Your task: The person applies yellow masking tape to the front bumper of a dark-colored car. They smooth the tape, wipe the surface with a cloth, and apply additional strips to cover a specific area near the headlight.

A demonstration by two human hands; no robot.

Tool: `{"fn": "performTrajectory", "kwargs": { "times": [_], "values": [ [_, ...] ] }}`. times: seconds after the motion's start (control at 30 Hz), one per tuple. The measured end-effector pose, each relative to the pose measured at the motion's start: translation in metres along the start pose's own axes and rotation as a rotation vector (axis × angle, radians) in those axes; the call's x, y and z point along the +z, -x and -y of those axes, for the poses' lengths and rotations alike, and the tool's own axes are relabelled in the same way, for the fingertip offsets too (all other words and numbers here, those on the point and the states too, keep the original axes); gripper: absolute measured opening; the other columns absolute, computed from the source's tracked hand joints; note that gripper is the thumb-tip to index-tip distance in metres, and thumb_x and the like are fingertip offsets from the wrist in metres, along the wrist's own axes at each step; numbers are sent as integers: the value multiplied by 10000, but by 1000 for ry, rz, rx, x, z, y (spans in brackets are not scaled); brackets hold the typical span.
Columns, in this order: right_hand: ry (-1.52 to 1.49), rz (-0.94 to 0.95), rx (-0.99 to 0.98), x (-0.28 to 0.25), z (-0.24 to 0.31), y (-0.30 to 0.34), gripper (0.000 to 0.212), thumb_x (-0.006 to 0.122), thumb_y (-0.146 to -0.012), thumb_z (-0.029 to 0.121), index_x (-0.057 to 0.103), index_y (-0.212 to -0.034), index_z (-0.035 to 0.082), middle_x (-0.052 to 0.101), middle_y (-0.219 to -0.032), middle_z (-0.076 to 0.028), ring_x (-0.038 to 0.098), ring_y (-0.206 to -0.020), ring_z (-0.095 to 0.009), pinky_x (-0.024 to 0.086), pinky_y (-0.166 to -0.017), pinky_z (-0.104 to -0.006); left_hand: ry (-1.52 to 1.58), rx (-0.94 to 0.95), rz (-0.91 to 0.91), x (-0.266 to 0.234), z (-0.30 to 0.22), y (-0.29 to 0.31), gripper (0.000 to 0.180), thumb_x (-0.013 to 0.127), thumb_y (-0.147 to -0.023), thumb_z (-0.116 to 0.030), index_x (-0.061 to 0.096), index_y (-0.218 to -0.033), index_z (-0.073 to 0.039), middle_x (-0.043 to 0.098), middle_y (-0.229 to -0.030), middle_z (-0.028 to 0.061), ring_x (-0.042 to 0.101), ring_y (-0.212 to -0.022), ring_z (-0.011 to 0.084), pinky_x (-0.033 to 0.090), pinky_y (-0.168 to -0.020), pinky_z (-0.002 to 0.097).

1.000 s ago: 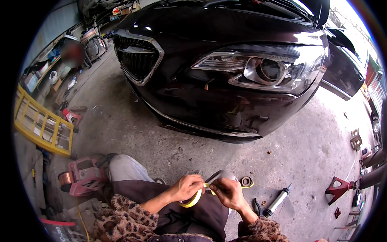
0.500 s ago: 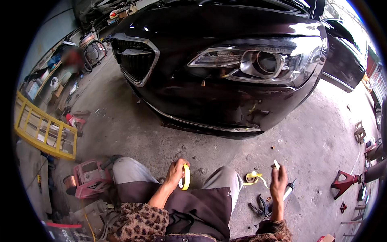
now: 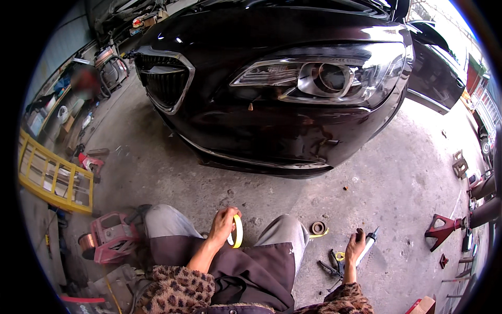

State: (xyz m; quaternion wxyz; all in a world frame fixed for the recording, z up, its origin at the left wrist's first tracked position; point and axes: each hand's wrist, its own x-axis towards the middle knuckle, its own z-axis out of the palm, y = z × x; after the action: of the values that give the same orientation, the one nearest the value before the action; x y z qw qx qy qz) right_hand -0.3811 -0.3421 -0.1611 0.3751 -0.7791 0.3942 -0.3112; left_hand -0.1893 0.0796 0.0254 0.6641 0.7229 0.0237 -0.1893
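Observation:
My left hand (image 3: pixel 224 226) is closed around a roll of yellow tape (image 3: pixel 238 231), held upright above the dark apron over my lap. My right hand (image 3: pixel 356 243) is low on the right, its fingers curled; whatever lies in them is hidden. Right beside it on the floor lies a sealant tube with a pointed nozzle (image 3: pixel 370 244). A yellow loop of tape (image 3: pixel 340 256) shows by that hand, over black-handled pliers (image 3: pixel 333 267). A brown ring-shaped roll (image 3: pixel 318 228) sits near my right knee, with a yellow strip (image 3: pixel 319 235) at its edge.
A dark car's front bumper (image 3: pixel 272 136) and headlight (image 3: pixel 329 78) stand ahead of me. To the left are a yellow metal frame (image 3: pixel 55 172) and a red machine (image 3: pixel 110 238). A red jack stand (image 3: pixel 442 230) stands at right on the concrete floor.
My right hand has moved down toward the sealant tube; the pale strip end above its fingers no longer shows. Yellow tape has left the brown roll's top. My left hand keeps its roll.

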Motion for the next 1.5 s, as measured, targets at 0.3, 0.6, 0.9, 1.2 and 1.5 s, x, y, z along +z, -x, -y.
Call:
{"fn": "performTrajectory", "kwargs": {
  "times": [0.3, 0.6, 0.9, 1.2, 1.5],
  "values": [
    [40, -160, -18, -4, 24, -1, 377, 391, -888, -52, 547, -1229, -13, 627, -882, -136, 605, -807, -254, 472, -760, -354, 2, 66, 42, 5, 2, -8, 341, 460, -977, -300, 589, -782, -53, 514, -663, -24, 470, -574, 73, 377, -552, 245],
    [-466, -212, 63, -2, 50, -13, 239, 530, -990, 89, 547, -1211, -1, 613, -929, -91, 582, -618, -136, 497, -563, -260, -1, 112, 142, 18, 0, -3, 325, 473, -971, -306, 598, -802, -58, 512, -669, -21, 449, -583, 60, 361, -535, 230],
    [-1399, 22, 475, -40, 197, 14, 377, 420, -1059, 331, 568, -1197, 13, 365, -640, 31, 289, -506, -63, 244, -437, -230, 73, -19, 724, 138, 23, 23, 355, 551, -1019, -350, 661, -1056, -14, 590, -812, 9, 501, -726, 80, 419, -657, 245],
    [-1672, 228, 608, -10, 216, 48, 279, 465, -1022, 240, 595, -1131, 19, 436, -711, 13, 388, -588, -95, 365, -547, -245, 172, -130, 846, 174, 14, 29, 393, 643, -990, -253, 581, -1228, 54, 583, -872, -35, 501, -804, 28, 404, -694, 201],
    [-1125, 959, 608, 46, 170, 96, 579, 374, -1066, 477, 479, -1387, 7, 614, -1269, -158, 623, -1129, -262, 534, -916, -398, -34, 0, 601, 98, 6, 22, 304, 675, -962, -219, 658, -1128, 34, 661, -933, 6, 569, -812, 55, 450, -701, 218]
  ]
}}
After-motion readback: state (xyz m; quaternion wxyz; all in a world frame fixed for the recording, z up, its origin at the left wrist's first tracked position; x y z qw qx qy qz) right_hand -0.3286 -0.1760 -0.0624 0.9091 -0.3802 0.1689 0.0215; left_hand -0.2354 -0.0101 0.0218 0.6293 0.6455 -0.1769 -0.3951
